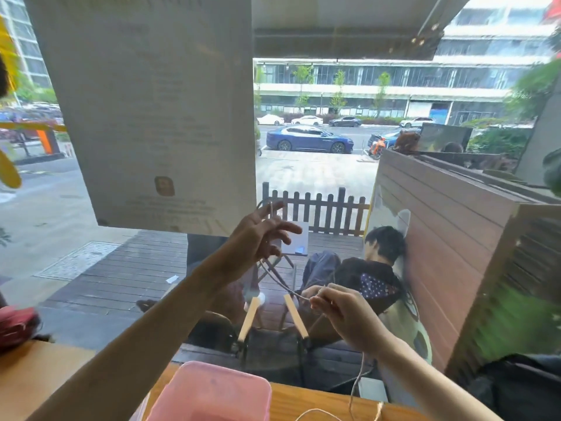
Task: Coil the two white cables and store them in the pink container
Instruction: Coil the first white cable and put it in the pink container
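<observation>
My left hand (261,235) is raised in front of the window with loops of a white cable (274,276) wound around its fingers. The cable runs down and right to my right hand (340,311), which pinches it between thumb and fingers. From there the cable hangs down to the wooden table (39,378), where more white cable (321,414) lies near the bottom edge. The pink container (212,393) stands on the table below my left forearm, with its lid on.
A large window is directly ahead with a paper sheet (151,117) stuck on it. A red object (15,325) sits at the table's left edge. Outside, a person sits on a deck beside a wooden planter.
</observation>
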